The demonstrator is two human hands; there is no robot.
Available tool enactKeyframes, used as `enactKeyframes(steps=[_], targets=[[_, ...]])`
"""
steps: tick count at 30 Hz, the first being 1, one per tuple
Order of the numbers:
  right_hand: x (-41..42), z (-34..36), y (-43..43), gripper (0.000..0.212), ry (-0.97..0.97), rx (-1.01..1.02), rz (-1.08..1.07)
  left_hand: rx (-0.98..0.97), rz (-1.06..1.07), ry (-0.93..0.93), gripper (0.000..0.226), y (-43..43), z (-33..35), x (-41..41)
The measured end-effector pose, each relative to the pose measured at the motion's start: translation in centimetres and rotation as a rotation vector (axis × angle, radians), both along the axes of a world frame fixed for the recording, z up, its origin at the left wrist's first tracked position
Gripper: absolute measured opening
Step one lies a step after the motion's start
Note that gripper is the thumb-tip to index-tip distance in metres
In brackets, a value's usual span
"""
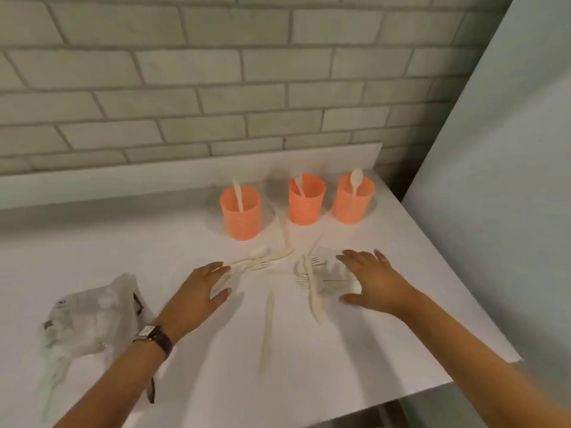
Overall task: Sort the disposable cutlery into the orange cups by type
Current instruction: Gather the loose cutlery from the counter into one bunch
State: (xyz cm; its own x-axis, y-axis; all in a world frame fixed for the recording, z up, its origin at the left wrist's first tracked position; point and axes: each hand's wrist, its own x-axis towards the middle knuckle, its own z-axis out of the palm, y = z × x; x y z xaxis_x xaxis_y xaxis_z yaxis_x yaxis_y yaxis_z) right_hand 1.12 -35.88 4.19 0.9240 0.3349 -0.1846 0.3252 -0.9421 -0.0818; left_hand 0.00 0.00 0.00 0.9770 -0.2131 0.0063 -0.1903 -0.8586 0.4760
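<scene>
Head view: the middle orange cup (306,200) holds a fork, with the knife cup (240,213) to its left and the spoon cup (353,200) to its right, all upright on the white table (123,242). In front of the middle cup the loose cutlery (278,264) lies scattered flat. The left hand (197,291) and right hand (375,281) flank it, fingers straight and spread, gripping nothing, and a crumpled plastic bag (89,316) lies well off to that cup's front-left.
</scene>
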Motion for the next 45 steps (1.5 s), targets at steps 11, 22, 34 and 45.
enactKeyframes(steps=[11, 22, 34, 45], targets=[[7.2, -3.4, 0.3, 0.119, 0.215, -0.091, 0.184, 0.056, 0.092, 0.17, 0.094, -1.2, -2.8, 5.1], [9.8, -3.8, 0.8, 0.097, 0.214, -0.12, 0.339, 0.187, 0.147, 0.047, 0.033, -3.6, -3.7, 3.3], [5.0, -7.5, 0.8, 0.049, -0.07, -0.062, 0.152, -0.034, 0.329, 0.092, 0.003, -5.9, -2.2, 0.3], [5.0, -6.0, 1.1, 0.057, -0.16, -0.166, 0.116, -0.056, 0.394, 0.229, 0.035, -10.4, -2.6, -6.4]])
